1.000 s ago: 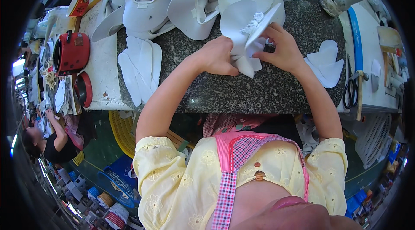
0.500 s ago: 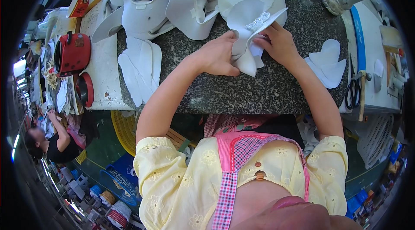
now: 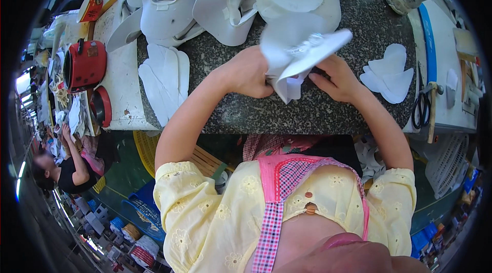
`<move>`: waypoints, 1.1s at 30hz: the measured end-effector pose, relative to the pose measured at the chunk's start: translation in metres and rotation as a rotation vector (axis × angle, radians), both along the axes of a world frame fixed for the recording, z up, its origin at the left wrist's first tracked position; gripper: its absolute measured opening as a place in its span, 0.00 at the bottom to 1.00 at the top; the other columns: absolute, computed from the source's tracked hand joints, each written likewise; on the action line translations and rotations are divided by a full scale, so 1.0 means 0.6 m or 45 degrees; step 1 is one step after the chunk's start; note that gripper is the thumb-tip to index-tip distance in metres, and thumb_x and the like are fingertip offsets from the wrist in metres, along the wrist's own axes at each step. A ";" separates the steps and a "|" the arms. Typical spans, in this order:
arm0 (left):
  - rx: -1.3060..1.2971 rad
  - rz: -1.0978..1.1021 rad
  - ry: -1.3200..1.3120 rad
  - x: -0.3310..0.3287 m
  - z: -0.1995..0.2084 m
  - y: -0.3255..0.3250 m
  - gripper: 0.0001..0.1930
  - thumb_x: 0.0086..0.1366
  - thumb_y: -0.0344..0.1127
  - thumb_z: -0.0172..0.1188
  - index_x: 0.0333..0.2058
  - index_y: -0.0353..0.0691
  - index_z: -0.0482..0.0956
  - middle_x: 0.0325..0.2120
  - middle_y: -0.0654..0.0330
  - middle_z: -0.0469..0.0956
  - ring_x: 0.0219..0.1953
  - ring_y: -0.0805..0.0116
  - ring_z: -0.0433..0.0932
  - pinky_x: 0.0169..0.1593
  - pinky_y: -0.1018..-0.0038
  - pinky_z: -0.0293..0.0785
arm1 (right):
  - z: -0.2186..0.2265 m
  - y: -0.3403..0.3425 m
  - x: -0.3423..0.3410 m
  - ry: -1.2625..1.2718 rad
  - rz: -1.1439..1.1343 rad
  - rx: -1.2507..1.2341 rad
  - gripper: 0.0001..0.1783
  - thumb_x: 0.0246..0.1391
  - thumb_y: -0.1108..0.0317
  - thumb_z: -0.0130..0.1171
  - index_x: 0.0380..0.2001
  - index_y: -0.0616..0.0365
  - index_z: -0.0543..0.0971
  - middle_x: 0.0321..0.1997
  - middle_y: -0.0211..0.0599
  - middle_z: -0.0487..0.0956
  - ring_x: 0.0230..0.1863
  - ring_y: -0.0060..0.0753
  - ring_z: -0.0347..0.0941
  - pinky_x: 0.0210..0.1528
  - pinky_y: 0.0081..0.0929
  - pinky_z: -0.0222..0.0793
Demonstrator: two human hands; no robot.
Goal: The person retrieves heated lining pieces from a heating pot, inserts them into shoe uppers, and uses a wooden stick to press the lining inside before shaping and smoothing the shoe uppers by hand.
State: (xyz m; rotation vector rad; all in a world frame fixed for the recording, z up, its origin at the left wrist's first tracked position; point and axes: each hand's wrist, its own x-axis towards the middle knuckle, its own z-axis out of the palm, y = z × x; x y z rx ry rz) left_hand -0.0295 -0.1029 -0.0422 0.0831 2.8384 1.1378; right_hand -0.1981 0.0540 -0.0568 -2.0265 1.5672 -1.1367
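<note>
I have the white piece (image 3: 307, 60) held over the middle of the desk (image 3: 246, 114). The left hand's (image 3: 247, 73) fingers pinch its left side; whether the right hand's (image 3: 339, 79) fingers grip, I cannot tell. Uneven support could, I judge, let it slip. It narrows toward the near edge, long axis slanting toward the far right corner.

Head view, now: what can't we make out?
All in head view:
Left hand: some fingertips hidden behind the white piece.
Right hand: some fingertips hidden behind that piece.
Silvery trim on it: pattern blurred.
Grey pile: cut off by top edge.
Co-worker's hand: too small to read its grip.
</note>
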 end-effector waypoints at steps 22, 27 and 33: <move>-1.188 0.135 0.796 0.110 0.084 0.102 0.16 0.44 0.40 0.58 0.35 0.50 0.77 0.37 0.67 0.71 0.44 0.65 0.70 0.41 0.73 0.65 | 0.014 -0.025 0.087 0.593 0.056 0.005 0.19 0.36 0.72 0.52 0.37 0.63 0.74 0.43 0.42 0.70 0.45 0.40 0.68 0.46 0.32 0.67; -1.508 0.753 0.480 0.127 0.093 0.111 0.30 0.39 0.53 0.63 0.43 0.49 0.74 0.40 0.70 0.71 0.40 0.67 0.67 0.37 0.74 0.64 | 0.011 -0.030 0.099 0.889 0.020 -0.040 0.07 0.34 0.71 0.54 0.21 0.62 0.77 0.37 0.37 0.70 0.44 0.35 0.66 0.41 0.28 0.69; -1.439 0.489 0.633 0.136 0.097 0.176 0.17 0.47 0.34 0.57 0.38 0.34 0.72 0.36 0.58 0.72 0.29 0.70 0.71 0.29 0.79 0.70 | 0.028 -0.025 0.082 0.983 0.070 0.232 0.09 0.34 0.71 0.54 0.23 0.62 0.78 0.38 0.36 0.70 0.43 0.33 0.68 0.42 0.29 0.70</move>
